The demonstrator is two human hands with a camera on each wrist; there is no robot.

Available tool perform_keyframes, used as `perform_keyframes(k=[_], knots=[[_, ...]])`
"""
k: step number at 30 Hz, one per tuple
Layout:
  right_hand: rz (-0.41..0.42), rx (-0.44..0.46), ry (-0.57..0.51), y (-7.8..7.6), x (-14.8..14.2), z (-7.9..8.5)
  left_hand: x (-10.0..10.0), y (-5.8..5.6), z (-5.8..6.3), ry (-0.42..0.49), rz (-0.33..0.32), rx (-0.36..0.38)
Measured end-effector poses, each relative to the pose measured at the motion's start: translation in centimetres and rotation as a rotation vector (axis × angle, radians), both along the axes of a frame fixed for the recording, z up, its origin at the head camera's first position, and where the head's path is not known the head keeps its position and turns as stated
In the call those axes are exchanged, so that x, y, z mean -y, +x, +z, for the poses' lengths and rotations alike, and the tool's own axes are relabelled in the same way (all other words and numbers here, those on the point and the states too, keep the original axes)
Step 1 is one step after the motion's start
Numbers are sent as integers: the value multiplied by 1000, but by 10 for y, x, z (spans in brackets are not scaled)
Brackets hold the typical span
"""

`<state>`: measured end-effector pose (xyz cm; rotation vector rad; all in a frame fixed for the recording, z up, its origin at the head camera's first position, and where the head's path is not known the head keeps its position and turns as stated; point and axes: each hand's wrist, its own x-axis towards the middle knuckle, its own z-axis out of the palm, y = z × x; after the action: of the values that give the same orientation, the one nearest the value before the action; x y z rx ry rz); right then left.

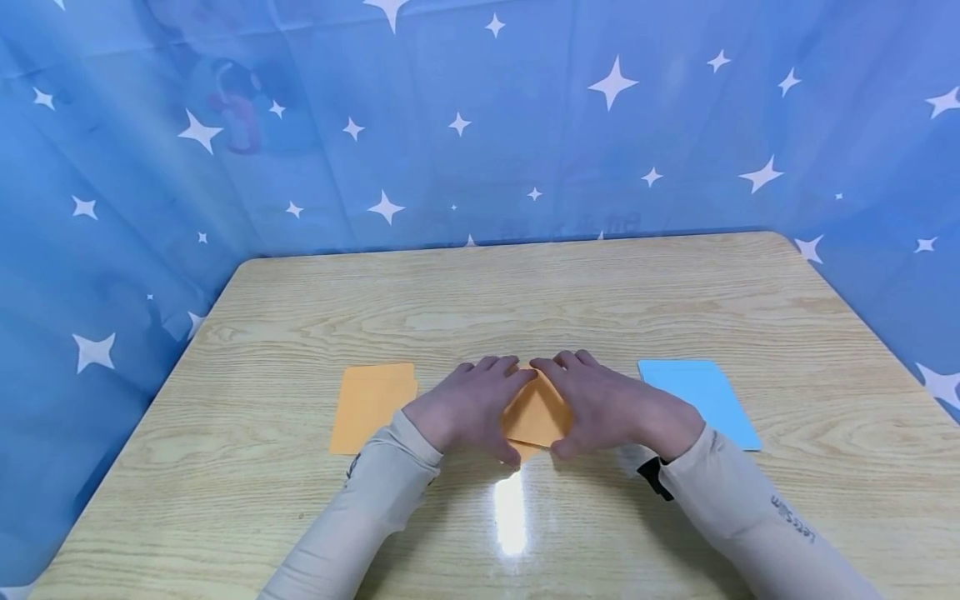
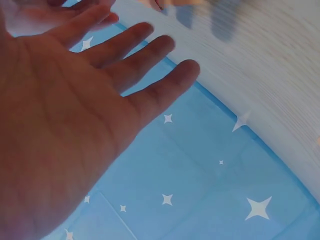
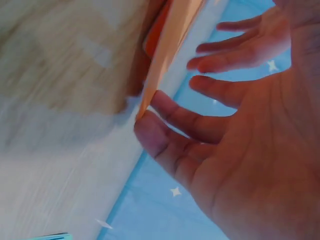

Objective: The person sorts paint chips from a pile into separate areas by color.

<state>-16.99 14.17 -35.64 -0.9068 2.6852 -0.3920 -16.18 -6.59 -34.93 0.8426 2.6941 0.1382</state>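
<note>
A square sheet of orange paper (image 1: 537,414) lies between the two hands, above a second orange sheet (image 1: 525,451) that shows under its lower edge. My right hand (image 1: 609,410) is at its right side. In the right wrist view, the fingertips (image 3: 152,132) pinch the end of the orange paper (image 3: 167,55), which appears nearly edge-on. My left hand (image 1: 474,410) is at the paper's left side, index fingertip right at the upper corner. The left wrist view shows its fingers (image 2: 162,95) spread and fairly straight, with nothing between them.
Orange sheets (image 1: 372,408), slightly offset, lie on the left of the wooden table (image 1: 480,308). Blue paper (image 1: 701,400) lies on the right, partly behind the right forearm. A blue curtain with white stars (image 1: 450,167) hangs behind the table.
</note>
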Motion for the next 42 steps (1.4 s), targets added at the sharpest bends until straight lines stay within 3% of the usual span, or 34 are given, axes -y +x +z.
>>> perform_keyframes(k=[10, 18, 30, 42], knots=[[55, -87, -34, 1, 1, 6, 0, 0, 1, 49, -58, -81], [33, -113, -29, 2, -3, 10, 3, -1, 3, 115, -43, -86], [39, -129, -74, 0, -5, 14, 8, -3, 9, 116, -39, -96], [58, -169, -105, -2, 8, 25, 33, -1, 23, 188, -16, -101]])
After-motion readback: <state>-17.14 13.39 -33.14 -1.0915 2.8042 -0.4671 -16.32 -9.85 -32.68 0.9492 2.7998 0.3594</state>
